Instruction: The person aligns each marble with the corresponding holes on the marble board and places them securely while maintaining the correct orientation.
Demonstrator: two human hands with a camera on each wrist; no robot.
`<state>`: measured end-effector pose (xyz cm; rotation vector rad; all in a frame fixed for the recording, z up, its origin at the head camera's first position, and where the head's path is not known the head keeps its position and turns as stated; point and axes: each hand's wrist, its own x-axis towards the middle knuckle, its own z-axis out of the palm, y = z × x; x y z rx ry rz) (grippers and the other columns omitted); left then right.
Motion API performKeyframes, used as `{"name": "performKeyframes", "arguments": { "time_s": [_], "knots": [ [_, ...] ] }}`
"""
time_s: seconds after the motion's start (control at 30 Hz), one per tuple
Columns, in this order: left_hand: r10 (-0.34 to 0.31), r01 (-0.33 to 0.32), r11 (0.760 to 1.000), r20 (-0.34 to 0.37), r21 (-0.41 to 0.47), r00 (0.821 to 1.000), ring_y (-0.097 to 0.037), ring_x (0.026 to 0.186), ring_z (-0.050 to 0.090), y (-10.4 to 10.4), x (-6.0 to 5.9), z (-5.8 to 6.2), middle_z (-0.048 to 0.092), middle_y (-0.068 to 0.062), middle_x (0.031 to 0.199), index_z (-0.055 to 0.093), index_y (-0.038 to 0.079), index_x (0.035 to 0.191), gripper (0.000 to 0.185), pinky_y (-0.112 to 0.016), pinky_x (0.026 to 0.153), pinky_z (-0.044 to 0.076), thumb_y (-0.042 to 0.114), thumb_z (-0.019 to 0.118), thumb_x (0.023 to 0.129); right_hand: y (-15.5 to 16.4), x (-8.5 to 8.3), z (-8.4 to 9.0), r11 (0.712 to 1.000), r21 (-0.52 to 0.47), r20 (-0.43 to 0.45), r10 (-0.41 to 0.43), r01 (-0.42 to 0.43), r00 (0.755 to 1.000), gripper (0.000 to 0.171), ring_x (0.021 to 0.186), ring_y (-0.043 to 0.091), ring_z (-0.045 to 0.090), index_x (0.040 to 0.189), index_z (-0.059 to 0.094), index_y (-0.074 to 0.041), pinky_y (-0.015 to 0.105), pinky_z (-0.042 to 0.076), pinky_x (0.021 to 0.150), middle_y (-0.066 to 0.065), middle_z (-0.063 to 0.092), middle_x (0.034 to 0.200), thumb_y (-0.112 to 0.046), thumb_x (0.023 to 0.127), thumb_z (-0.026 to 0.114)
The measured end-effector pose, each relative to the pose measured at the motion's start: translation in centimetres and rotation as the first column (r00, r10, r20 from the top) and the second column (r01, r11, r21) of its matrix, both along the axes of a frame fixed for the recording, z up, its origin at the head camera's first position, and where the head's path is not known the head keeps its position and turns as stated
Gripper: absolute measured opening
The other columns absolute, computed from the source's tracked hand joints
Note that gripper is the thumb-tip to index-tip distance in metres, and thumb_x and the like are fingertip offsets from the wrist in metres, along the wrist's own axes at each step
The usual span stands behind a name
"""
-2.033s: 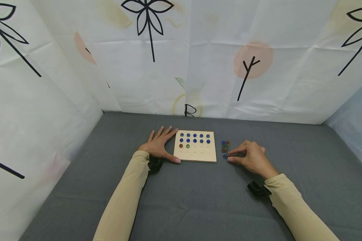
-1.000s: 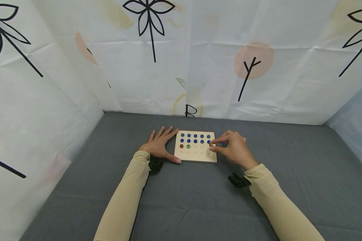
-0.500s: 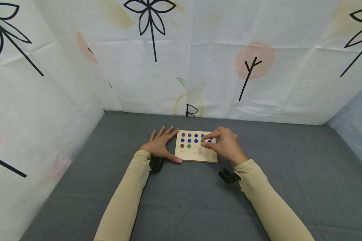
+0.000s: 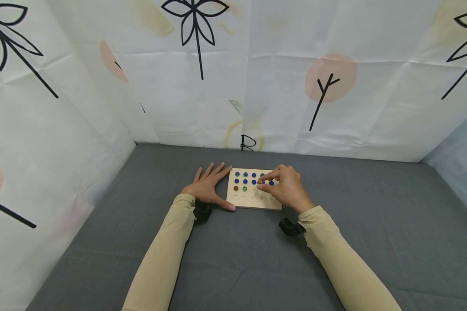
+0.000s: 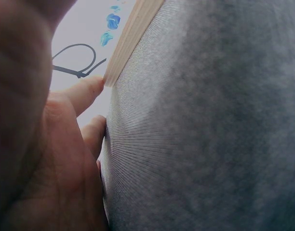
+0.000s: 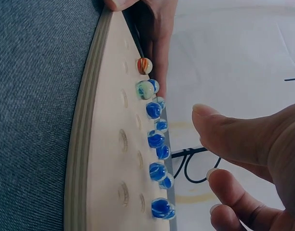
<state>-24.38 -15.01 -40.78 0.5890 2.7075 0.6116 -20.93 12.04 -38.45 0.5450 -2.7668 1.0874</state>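
Observation:
A pale wooden board [image 4: 247, 204] with rows of round hollows lies on the grey cloth. Its two far rows hold blue marbles [image 4: 245, 174], partly covered by my right hand. In the third row sit a brown-orange marble [image 4: 235, 188] and a green marble [image 4: 244, 188]. My right hand [image 4: 289, 188] pinches an orange-red marble [image 4: 259, 182] between thumb and index finger, over the board's right half. This marble is hidden in the right wrist view. My left hand [image 4: 207, 188] lies spread at the board's left side, thumb at the near corner and index fingertip at the far one.
Grey cloth [image 4: 233, 259] covers the table around the board. White printed fabric [image 4: 280, 86] stands behind and at the sides. The loose marbles seen earlier right of the board are hidden behind my right hand.
My right hand has moved left from the loose marbles to over the board, bringing the orange-red marble in its fingertips. In the last half second it shifts only slightly left. My left hand stays put.

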Motion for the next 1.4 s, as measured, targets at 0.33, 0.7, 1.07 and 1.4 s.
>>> {"name": "performKeyframes", "arguments": {
  "time_s": [0.33, 0.7, 1.07, 1.4],
  "knots": [
    [-0.007, 0.007, 1.0, -0.004, 0.003, 1.0, -0.034, 0.155, -0.008, -0.1, -0.2, -0.3, 0.003, -0.007, 0.171, 0.014, 0.023, 0.166, 0.125, -0.06, 0.121, -0.011, 0.062, 0.086, 0.07, -0.2, -0.4, -1.0, 1.0, 0.02, -0.01, -0.006, 0.006, 1.0, 0.016, 0.083, 0.027, 0.052, 0.1, 0.084, -0.01, 0.039, 0.043, 0.071, 0.01, 0.06, 0.089, -0.019, 0.087, 0.083],
    [-0.009, 0.009, 1.0, 0.002, 0.018, 1.0, -0.034, 0.155, -0.008, -0.1, 0.0, -0.2, 0.003, -0.007, 0.171, 0.015, 0.023, 0.166, 0.124, -0.061, 0.121, -0.011, 0.059, 0.087, 0.071, -0.8, -0.5, -1.7, 0.997, 0.081, -0.055, 0.011, -0.007, 0.998, 0.013, 0.079, 0.025, 0.05, 0.098, 0.084, -0.01, 0.049, 0.037, 0.079, 0.007, 0.062, 0.085, -0.017, 0.086, 0.084],
    [-0.01, 0.01, 1.0, 0.001, 0.011, 1.0, -0.033, 0.155, -0.009, -0.1, 0.0, -0.2, 0.003, -0.005, 0.171, 0.014, 0.024, 0.166, 0.124, -0.06, 0.121, -0.012, 0.06, 0.086, 0.071, -1.4, -0.4, -1.8, 0.985, 0.17, -0.066, 0.0, 0.012, 0.998, 0.014, 0.076, 0.024, 0.049, 0.096, 0.085, -0.013, 0.043, 0.032, 0.07, 0.007, 0.063, 0.082, -0.022, 0.086, 0.084],
    [-0.015, 0.015, 1.0, -0.013, 0.027, 1.0, -0.036, 0.155, -0.007, -0.1, 0.1, -0.1, 0.005, -0.009, 0.171, 0.015, 0.021, 0.165, 0.123, -0.061, 0.121, -0.01, 0.059, 0.086, 0.072, -1.8, -0.4, -1.8, 0.984, 0.175, -0.072, -0.027, 0.04, 0.997, 0.014, 0.078, 0.025, 0.05, 0.094, 0.085, -0.013, 0.044, 0.031, 0.071, 0.007, 0.065, 0.084, -0.023, 0.085, 0.085]
  ]
}}
